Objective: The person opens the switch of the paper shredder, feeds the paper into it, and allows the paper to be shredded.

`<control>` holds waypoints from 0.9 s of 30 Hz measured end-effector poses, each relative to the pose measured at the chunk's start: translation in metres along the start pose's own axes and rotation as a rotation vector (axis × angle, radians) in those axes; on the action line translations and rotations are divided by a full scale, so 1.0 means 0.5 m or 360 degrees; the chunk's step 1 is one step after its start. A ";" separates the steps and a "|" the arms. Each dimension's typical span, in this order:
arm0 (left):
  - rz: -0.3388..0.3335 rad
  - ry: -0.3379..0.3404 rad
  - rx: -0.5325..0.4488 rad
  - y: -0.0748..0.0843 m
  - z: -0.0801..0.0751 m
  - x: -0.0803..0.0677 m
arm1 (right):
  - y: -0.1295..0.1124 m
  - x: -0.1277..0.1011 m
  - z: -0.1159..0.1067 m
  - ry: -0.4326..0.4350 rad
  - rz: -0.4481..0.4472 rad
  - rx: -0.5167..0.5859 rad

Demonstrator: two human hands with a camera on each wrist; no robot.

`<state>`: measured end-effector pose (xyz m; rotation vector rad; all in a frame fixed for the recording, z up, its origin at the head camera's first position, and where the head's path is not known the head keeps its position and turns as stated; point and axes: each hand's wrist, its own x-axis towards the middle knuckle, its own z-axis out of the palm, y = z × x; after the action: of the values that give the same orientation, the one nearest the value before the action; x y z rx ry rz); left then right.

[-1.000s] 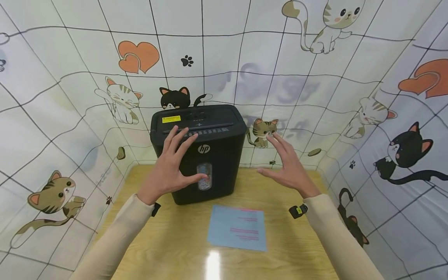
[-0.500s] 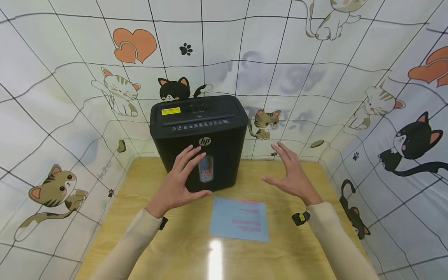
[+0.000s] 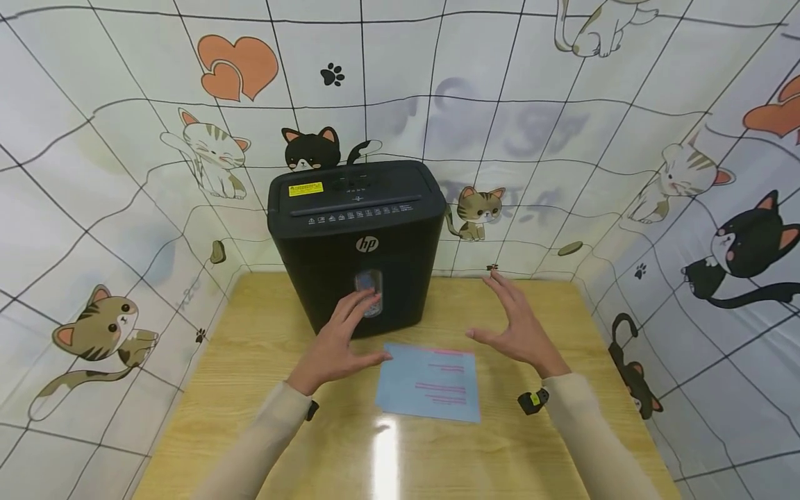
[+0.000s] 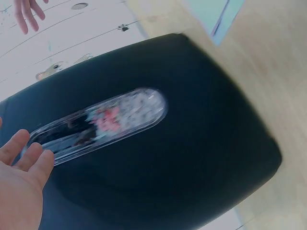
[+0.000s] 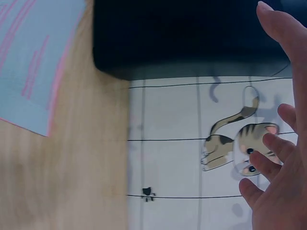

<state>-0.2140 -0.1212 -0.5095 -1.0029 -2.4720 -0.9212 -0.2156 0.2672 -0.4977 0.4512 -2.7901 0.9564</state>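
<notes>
A black HP paper shredder (image 3: 331,271) stands upright at the back of the wooden table. Through its clear front window (image 4: 129,115) white and pink paper bits show. A light blue sheet (image 3: 400,382) with pink printed lines lies flat in front of it. My left hand (image 3: 337,347) is held in front of the shredder with fingers extended, its thumb overlapping the sheet's left corner in the head view. To the right of the sheet, my right hand (image 3: 515,326) hovers with fingers spread and thumb pointing left. Neither hand holds anything.
A white cloth wall (image 3: 531,139) printed with cats and a black grid encloses the table (image 3: 250,389) at the back and sides. A yellow label (image 3: 305,189) sits on the shredder's top, beside the feed slot (image 3: 356,206).
My left hand has come down and toward me, from over the shredder's top edge to low before its window. The right hand has shifted only slightly. The head view has tilted downward.
</notes>
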 end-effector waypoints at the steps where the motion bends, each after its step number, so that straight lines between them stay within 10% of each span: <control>1: -0.0018 -0.0015 -0.0013 -0.002 0.007 -0.003 | 0.004 -0.005 0.006 -0.0013 0.0011 0.0005; 11: -0.0367 -0.0240 -0.0179 -0.020 0.085 -0.046 | 0.050 -0.057 0.080 -0.0148 0.0144 0.0116; 27: -0.0469 -0.0479 -0.0136 -0.049 0.201 -0.081 | 0.080 -0.117 0.177 -0.0307 0.0150 0.0067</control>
<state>-0.2077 -0.0881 -0.6152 -0.8716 -2.9138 -1.0362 -0.1781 0.2559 -0.6045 0.4428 -2.9927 1.0455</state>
